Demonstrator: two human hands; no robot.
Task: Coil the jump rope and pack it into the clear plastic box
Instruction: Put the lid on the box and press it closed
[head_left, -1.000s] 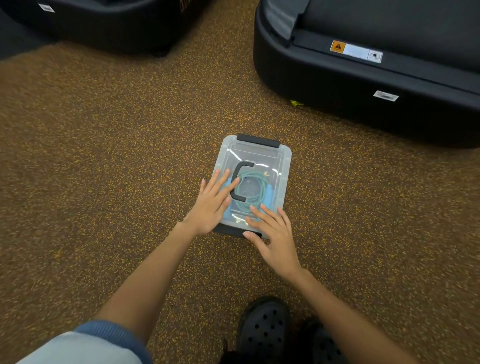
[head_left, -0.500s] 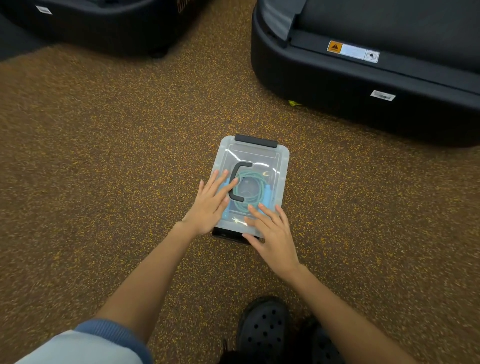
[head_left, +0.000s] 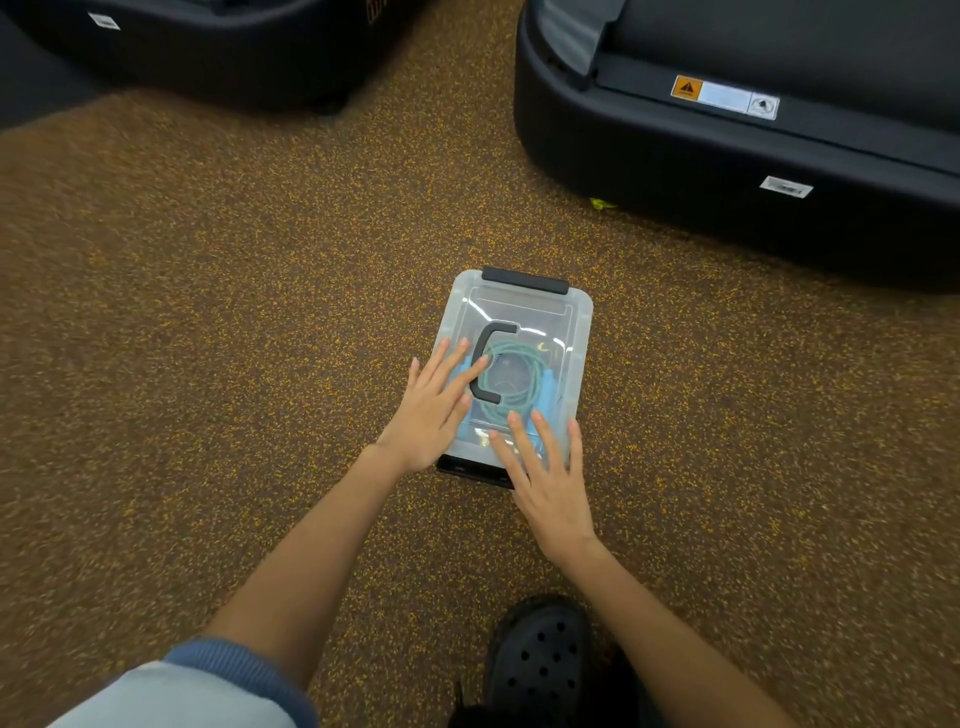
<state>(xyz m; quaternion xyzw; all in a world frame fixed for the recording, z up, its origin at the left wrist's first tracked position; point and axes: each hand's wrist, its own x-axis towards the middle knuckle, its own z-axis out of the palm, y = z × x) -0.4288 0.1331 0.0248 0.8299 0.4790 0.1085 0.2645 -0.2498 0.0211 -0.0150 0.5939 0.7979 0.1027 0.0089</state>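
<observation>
The clear plastic box (head_left: 574, 332) sits on the floor with its lid on. A black handle lies on the lid, and black latches show at the far and near ends. Through the lid I see the teal jump rope (head_left: 514, 382) coiled inside, with blue handles beside it. My left hand (head_left: 436, 410) lies flat on the lid's left side, fingers spread. My right hand (head_left: 545, 478) rests flat on the near right corner, fingers spread, and covers part of the near latch.
The floor is brown rubber speckled with yellow. A black treadmill base (head_left: 727, 156) stands at the far right, another black machine base (head_left: 218, 47) at the far left. My black clog (head_left: 540, 660) is below the box.
Both hands stay flat on the lid. The view has shifted slightly; the near black latch now shows more below the lid's edge.
</observation>
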